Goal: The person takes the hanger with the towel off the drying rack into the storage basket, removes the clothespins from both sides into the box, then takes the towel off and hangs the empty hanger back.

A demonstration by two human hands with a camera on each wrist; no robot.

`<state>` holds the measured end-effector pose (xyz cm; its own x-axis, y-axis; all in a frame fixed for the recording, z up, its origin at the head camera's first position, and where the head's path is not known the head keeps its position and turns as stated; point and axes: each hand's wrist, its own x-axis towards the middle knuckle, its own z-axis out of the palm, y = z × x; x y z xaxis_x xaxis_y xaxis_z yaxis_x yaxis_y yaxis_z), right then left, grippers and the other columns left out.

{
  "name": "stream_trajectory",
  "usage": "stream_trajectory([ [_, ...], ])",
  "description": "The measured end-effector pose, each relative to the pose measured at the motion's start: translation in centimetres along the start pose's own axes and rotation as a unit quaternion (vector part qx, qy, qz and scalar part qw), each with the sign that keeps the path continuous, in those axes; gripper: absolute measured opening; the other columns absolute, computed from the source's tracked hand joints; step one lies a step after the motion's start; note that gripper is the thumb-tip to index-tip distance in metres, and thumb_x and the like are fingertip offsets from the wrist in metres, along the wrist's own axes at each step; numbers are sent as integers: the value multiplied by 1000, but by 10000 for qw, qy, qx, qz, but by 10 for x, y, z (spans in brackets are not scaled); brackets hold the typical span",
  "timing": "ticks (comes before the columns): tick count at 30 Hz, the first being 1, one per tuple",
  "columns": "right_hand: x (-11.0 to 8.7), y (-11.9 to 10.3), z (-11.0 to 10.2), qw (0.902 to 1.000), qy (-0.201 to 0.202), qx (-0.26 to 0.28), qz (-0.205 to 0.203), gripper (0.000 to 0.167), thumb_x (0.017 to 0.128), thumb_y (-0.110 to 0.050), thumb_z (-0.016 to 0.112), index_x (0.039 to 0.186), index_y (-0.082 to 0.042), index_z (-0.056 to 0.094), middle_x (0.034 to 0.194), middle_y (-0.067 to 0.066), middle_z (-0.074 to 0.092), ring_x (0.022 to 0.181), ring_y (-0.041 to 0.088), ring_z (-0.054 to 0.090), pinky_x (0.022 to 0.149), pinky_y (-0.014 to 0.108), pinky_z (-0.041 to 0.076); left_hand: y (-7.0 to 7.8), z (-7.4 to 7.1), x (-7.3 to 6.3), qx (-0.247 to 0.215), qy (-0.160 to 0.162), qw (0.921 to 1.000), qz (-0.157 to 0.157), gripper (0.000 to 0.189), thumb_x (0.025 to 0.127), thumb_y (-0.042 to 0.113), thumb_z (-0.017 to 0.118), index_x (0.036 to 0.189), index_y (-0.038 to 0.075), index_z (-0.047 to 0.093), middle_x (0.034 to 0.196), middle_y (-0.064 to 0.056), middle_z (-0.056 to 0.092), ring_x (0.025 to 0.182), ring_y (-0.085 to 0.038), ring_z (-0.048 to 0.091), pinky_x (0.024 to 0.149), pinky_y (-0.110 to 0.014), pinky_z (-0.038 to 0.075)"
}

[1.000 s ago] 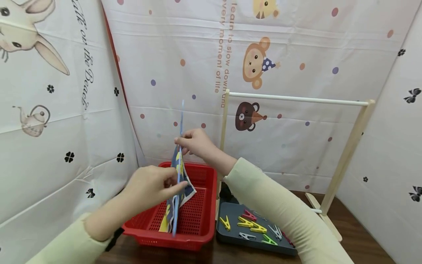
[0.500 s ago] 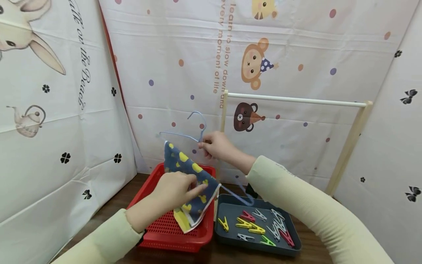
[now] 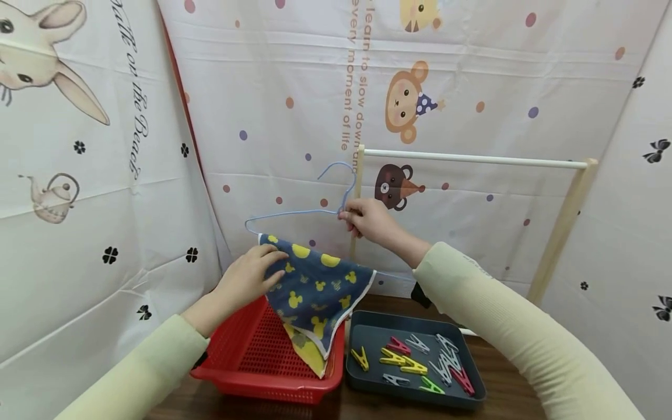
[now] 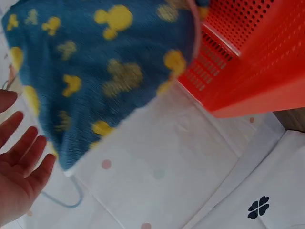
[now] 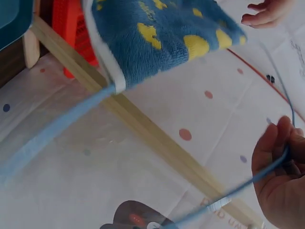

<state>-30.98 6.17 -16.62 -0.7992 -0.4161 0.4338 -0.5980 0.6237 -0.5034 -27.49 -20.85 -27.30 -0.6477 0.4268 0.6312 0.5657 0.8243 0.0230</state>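
Note:
A light-blue wire hanger (image 3: 290,213) is pinched at the base of its hook by my right hand (image 3: 377,223). In the right wrist view, that hand (image 5: 281,179) has its fingers curled around the wire. Over the hanger's lower bar drapes a dark blue towel (image 3: 315,286) with yellow mouse-head shapes and white edging, its lower corner hanging over the red basket. My left hand (image 3: 245,273) is at the towel's upper left side. The left wrist view shows its fingers (image 4: 25,152) spread loosely beside the cloth, gripping nothing.
A red perforated basket (image 3: 262,382) stands below the towel. To its right, a dark grey tray (image 3: 367,326) holds several clothespins (image 3: 412,364) in yellow, pink, green and grey. Behind stands a wooden rack with a white rod (image 3: 472,157). Printed curtains surround the table.
The hanger has turned from edge-on to broadside, and my right hand has carried it rightward. My left hand has come off the towel's front to its upper left side.

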Motion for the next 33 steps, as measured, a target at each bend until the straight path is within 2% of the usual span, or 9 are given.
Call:
stream_trajectory([
  [2,1,2,-2,9998,190,-56,-47,22,106,-13,56,91,-1,67,74,12,62,60,12,47,61,25,41,-2,3,3,19,259,9994,243,33,90,11,78,120,3,71,117,-17,68,107,-34,67,89,-50,57],
  [6,4,6,-7,9984,555,-80,10,24,108,-16,52,101,0,69,77,11,59,62,16,38,63,29,34,2,6,14,170,724,9932,892,33,88,10,80,119,1,71,115,-17,68,106,-33,68,91,-46,58],
  [8,5,8,-10,9977,667,22,137,26,108,-17,51,107,1,70,76,7,55,65,17,38,65,30,34,7,7,20,291,814,9900,1118,34,87,11,81,118,1,71,114,-16,69,106,-32,68,92,-45,57],
  [11,6,9,-13,9964,748,223,329,28,109,-19,49,110,1,69,75,3,48,69,18,38,67,31,34,15,7,29,525,826,9867,1300,37,88,13,81,121,1,70,116,-15,69,109,-31,68,97,-45,56],
  [14,7,7,-14,9949,801,420,447,29,110,-20,48,111,0,69,78,2,49,74,19,38,70,32,34,22,5,38,871,803,9840,1330,39,89,16,80,124,2,69,118,-15,70,112,-31,67,100,-46,55],
  [20,9,0,-9,9938,647,779,450,30,110,-19,48,112,1,69,83,3,52,85,21,45,79,33,37,28,-2,51,1261,613,9851,991,35,90,22,79,119,4,72,112,-13,71,107,-29,67,94,-45,57],
  [22,9,-1,-8,9940,606,799,437,29,110,-19,48,111,1,70,84,1,53,89,20,46,81,33,38,28,-4,52,1293,494,9861,915,31,89,23,79,114,5,74,105,-11,71,100,-28,66,90,-43,57],
  [27,9,-1,-5,9935,575,864,470,29,109,-20,49,110,0,70,80,0,51,82,20,44,78,33,38,24,-3,50,1414,315,9849,948,20,90,24,77,103,8,76,93,-8,66,88,-24,62,79,-39,54],
  [33,7,4,-1,9926,525,948,551,30,109,-20,50,112,1,70,76,-2,49,83,19,46,80,33,39,23,-2,47,1416,234,9839,1064,16,90,22,77,101,10,76,87,-5,67,81,-21,60,72,-34,52],
])
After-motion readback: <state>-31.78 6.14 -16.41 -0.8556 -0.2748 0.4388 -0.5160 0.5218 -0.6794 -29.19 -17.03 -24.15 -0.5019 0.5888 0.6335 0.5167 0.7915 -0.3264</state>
